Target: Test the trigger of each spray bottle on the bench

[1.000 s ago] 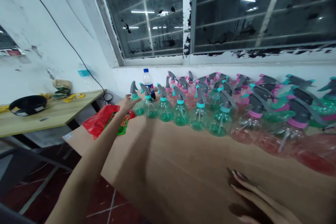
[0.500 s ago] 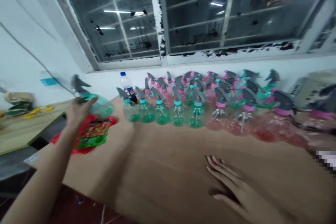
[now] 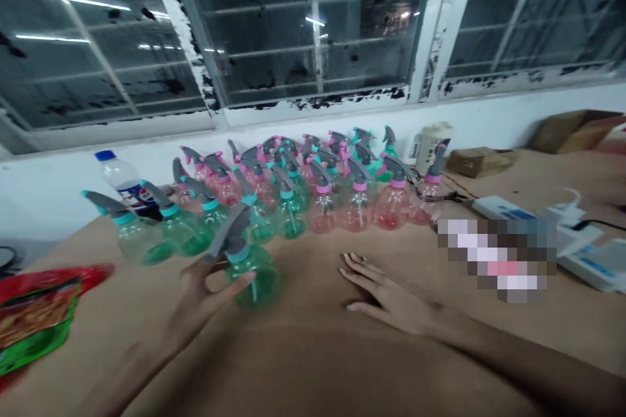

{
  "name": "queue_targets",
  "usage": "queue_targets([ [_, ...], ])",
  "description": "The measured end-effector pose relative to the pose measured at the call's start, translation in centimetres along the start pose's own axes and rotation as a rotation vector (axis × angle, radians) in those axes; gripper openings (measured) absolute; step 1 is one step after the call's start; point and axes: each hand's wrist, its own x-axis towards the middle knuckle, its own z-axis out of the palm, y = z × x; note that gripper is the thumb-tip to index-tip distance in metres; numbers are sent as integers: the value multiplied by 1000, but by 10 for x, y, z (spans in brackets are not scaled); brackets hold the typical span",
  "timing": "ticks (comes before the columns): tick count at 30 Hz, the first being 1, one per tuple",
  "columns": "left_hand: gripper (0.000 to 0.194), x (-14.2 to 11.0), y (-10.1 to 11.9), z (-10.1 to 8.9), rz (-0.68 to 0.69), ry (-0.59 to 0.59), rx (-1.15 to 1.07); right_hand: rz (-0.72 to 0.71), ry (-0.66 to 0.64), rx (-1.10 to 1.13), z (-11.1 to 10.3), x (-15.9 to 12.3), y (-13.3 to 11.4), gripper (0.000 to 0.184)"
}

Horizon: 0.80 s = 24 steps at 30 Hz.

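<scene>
Dark, paint-chipped windows [image 3: 313, 19] are set above a low white wall [image 3: 44, 189], and a brown board worktop [image 3: 313, 267] is backed by it. Along that wall, upright spray bottles are lined up: clear green ones with turquoise collars [image 3: 183, 231] toward the left, and clear pink ones with pink collars [image 3: 359, 208] toward the right, with more of both colours crowded behind.

One round translucent green plastic spray bottle with a grey trigger head [image 3: 259, 277] is held by the left hand [image 3: 203, 293] in front of the row. Its upper body is pinched below the collar, the thumb being pressed on the near side and the other fingers partly hidden behind it. Whether its base is touching the worktop cannot be told because of blur. The right hand [image 3: 391, 296] is laid palm down just beyond it, its fingers loosely spread and nothing grasped.

Since the previous view, the held bottle has been brought from above the red plastic bag [image 3: 95, 273] at the left to the space before the row. It is thereby set apart from the others and, as far as can be judged, within easy reach of both hands.

A cola bottle with a blue cap [image 3: 120, 176] is left standing behind the green bottles.
</scene>
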Motion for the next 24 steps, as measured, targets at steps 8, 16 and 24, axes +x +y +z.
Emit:
queue_targets([
  [8, 53, 4, 26, 46, 81, -216, -40, 123, 142, -100, -18, -31, 53, 58],
  [16, 56, -3, 20, 49, 143, -224, -100, 76, 38, -161, -20, -14, 58, 77],
  [24, 72, 10, 37, 46, 124, -259, -344, -41, 2, -178, -13, 22, 38, 87],
])
